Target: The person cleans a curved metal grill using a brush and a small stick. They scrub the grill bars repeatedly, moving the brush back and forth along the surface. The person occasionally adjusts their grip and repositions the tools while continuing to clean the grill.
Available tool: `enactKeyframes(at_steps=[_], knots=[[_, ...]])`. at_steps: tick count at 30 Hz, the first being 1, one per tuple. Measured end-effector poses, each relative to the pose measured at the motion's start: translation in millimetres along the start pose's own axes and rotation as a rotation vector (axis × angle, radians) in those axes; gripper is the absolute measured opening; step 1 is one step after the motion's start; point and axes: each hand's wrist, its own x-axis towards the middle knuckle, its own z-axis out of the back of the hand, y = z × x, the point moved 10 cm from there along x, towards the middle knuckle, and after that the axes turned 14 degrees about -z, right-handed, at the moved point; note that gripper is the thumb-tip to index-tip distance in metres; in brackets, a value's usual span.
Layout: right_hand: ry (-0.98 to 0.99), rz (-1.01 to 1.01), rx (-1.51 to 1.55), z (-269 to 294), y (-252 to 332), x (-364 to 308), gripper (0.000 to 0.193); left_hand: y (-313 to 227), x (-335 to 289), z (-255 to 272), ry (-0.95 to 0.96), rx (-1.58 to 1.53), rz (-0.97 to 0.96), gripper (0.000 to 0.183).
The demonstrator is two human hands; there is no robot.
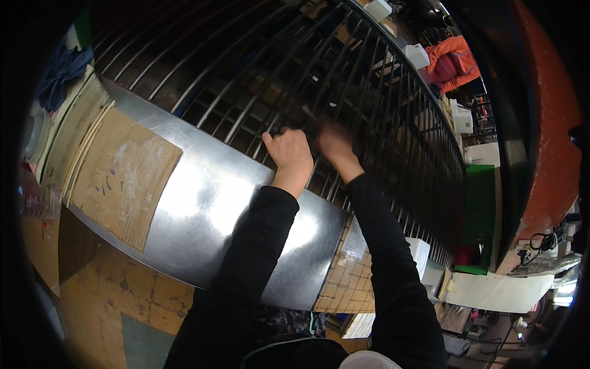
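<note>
Where parallel silvery metal rods (232, 130) border a shiny metal tabletop (206, 200): my left hand (291, 152), fingers curled, grip unclear; my right hand (337, 145), blurred, open or closed I cannot tell.

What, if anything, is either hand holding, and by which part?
Cannot be told: the left hand is curled near the metal rods with its grip hidden from view, and the right hand is too blurred.
</note>
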Motion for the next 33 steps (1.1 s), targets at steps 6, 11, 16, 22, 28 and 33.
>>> enactKeyframes(at_steps=[6, 11, 16, 22, 28, 33], knots=[[-0.073, -0.054, 0.046, -6.7, -7.4, -4.6, 0.034, -3.6, 0.6, 0.8, 0.02, 0.034, 0.0, 0.008], [-0.214, 0.061, 0.169, 19.2, -15.7, 63.9, 0.021, 0.9, -2.5, 1.5, 0.067, 0.008, 0.012, 0.01], [-0.275, 0.066, 0.259, 53.6, -50.9, 29.4, 0.017, 16.8, -5.3, 1.3, 0.168, -0.152, 0.112, 0.016], [0.202, 0.227, 0.234, 15.7, -43.4, -99.3, 0.016, 27.7, 2.3, 49.2, -0.296, -0.396, 0.074, 0.019], [-0.044, 0.174, 0.151, 3.1, -45.9, -97.6, 0.015, 9.3, 3.5, 35.0, -0.284, -0.356, 0.004, 0.01], [-0.483, -0.176, 0.33, 27.8, -98.7, -61.3, 0.015, 12.0, 4.4, 30.1, -0.265, -0.322, 0.028, 0.008]])
